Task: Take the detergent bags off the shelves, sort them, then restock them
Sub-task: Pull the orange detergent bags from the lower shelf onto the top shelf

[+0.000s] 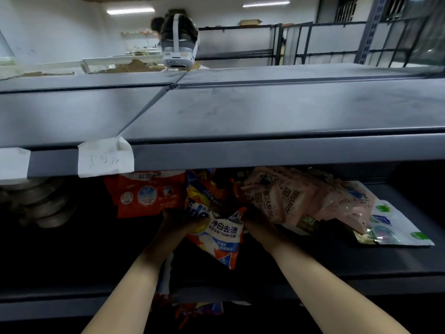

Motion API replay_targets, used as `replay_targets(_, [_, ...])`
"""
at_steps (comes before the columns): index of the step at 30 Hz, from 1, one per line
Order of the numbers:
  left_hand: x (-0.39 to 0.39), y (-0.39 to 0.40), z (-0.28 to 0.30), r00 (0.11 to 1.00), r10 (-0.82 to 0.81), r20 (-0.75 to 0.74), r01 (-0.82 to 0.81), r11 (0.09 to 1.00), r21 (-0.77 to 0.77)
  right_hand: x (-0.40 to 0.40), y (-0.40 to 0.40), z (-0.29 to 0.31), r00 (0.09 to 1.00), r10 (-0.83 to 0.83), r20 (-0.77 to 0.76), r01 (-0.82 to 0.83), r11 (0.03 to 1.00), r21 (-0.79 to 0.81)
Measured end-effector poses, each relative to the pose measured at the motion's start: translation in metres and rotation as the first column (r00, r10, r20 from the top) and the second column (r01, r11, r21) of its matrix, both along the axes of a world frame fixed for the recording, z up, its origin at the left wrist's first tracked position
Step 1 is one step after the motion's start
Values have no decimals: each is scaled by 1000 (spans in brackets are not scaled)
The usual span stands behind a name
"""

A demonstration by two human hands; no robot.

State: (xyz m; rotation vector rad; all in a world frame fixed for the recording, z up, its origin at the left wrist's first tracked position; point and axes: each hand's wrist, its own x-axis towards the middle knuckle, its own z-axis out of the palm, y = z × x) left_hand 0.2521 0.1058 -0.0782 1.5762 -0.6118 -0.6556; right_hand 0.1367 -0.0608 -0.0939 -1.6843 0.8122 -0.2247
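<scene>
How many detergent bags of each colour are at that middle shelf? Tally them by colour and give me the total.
Red bag: 1
Orange-and-blue bags: 2, one behind the other
Pink bags: at least 2, overlapping
White-and-green bag: 1
Total: at least 6

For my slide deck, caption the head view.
Both hands, left hand and right hand, grip an orange detergent bag under the grey shelf.

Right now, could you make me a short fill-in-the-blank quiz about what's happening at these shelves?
1. Both hands, left and right, grip one orange and ____ detergent bag.
2. The pink bags lie to the ____ of that bag.
3. The paper tag is stuck to the edge of the ____ shelf.

Missing words: white; right; upper
</scene>
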Motion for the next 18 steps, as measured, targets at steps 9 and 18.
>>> replay_targets(9, [13, 20, -6, 983, -184, 14, 180, 974, 137, -16, 25, 16, 990, -13, 141, 29, 993, -112])
replay_targets(18, [-2, 32, 8, 985, -52, 164, 52, 999, 7, -41, 55, 38, 873, -308, 377, 337, 942, -10])
